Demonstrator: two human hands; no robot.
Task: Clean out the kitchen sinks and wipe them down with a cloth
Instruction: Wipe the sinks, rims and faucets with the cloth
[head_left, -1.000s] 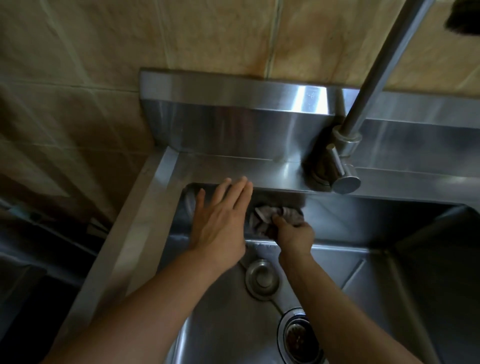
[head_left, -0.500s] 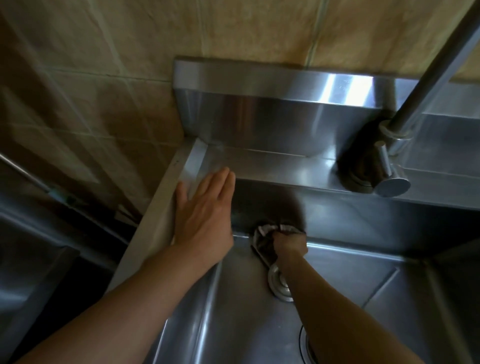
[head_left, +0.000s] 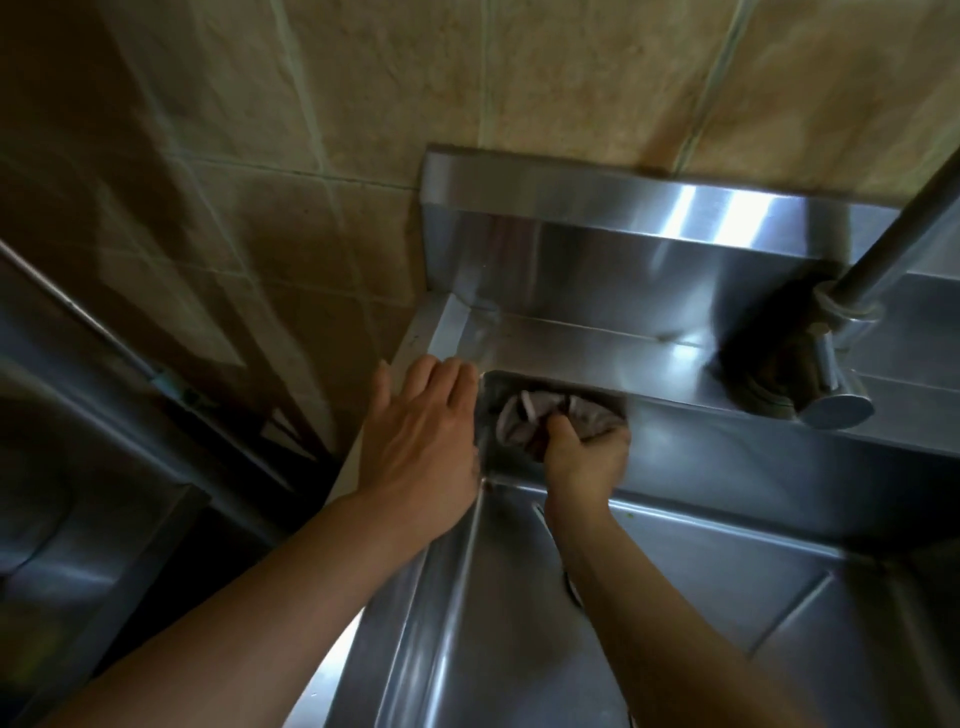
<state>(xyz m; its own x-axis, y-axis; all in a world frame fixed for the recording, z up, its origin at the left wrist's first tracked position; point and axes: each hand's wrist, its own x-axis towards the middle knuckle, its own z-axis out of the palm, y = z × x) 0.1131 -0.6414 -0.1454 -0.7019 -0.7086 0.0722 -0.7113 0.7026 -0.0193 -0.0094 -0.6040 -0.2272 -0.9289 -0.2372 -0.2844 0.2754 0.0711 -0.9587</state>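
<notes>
In the sink's (head_left: 519, 597) far left corner, just below the rim, the right hand (head_left: 584, 462) grips a bunched grey cloth (head_left: 524, 421) against the back wall. The left hand (head_left: 421, 447) lies flat, fingers straight, on the rim beside that corner. The cloth looks soft, light and likely damp, so a full-fisted hold on the wad should suit best.

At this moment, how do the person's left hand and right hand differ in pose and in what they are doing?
The left hand lies flat with straight fingers on the sink's left rim and holds nothing; the right hand is curled round a grey cloth. The left hand sits up on the edge, while the right hand is inside the basin, pressing the cloth into the upper back-left corner. Both are bare and close together at that corner.
</notes>
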